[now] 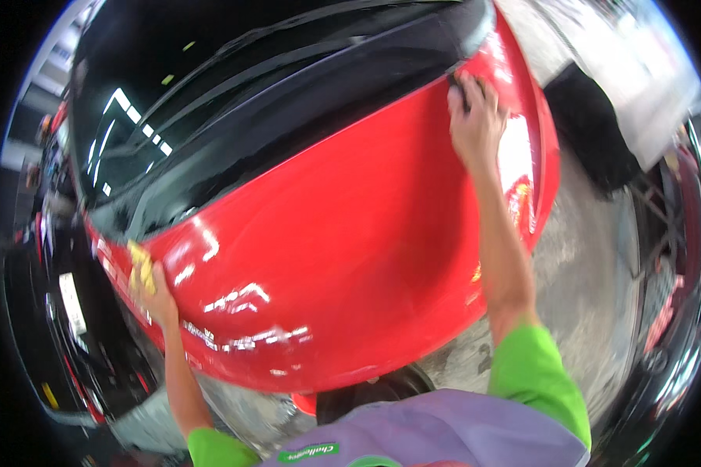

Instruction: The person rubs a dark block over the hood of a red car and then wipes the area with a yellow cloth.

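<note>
Before me spreads the glossy red hood [339, 216] of a car. My right hand [478, 131] is at the hood's far right corner, beside the dark cowl [350, 111], with its fingers curled around a small dark pad or block [459, 87]. Much of that object is hidden under the fingers, so its exact kind cannot be made out. At the left edge of the hood, my left hand [160, 300] holds a crumpled yellow cloth [141, 268] against or just over the red paint. Light reflections streak the paint near this hand.
Beyond the cowl lie the wiper arms [257, 76] and the dark windshield [152, 46]. A black car [47, 327] stands close on the left. On the right are a black sheet-like item [590, 125], a dark vehicle [672, 373] and concrete floor [584, 280].
</note>
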A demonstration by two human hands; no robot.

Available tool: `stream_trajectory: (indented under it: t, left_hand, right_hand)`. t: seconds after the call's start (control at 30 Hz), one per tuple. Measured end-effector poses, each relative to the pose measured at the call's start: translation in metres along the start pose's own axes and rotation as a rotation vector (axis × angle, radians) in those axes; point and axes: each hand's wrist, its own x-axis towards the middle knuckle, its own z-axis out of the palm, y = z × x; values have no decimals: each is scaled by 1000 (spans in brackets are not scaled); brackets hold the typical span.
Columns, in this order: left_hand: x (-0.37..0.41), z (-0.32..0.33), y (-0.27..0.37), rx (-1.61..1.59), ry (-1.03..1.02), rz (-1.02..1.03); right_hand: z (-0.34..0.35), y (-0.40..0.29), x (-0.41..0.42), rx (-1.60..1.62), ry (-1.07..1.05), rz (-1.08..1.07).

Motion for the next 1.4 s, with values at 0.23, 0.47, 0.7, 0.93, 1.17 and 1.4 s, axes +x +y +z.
stream_trajectory:
  t: [0.23, 0.47, 0.7, 0.93, 1.17, 1.4]
  left_hand:
    - [2, 16, 4, -69, 212, 68]
    - [-13, 15, -6, -91, 290, 44]
    - [-49, -28, -132, 141, 102, -57]
    - [-72, -6, -139, -55, 248, -301]
    - [-79, -5, -157, -243, 252, -234]
    - [-73, -7, -152, -244, 245, -251]
  right_hand:
    - [-52, -43, -51, 114, -86, -218]
    - [-33, -246, -175, -127, 5, -408]
    - [-32, -300, -213, -37, -131, -368]
    - [8, -502, -272, -207, -211, -145]
    - [27, -475, -291, -128, -168, -382]
    - [52, -611, -308, -177, -254, -355]
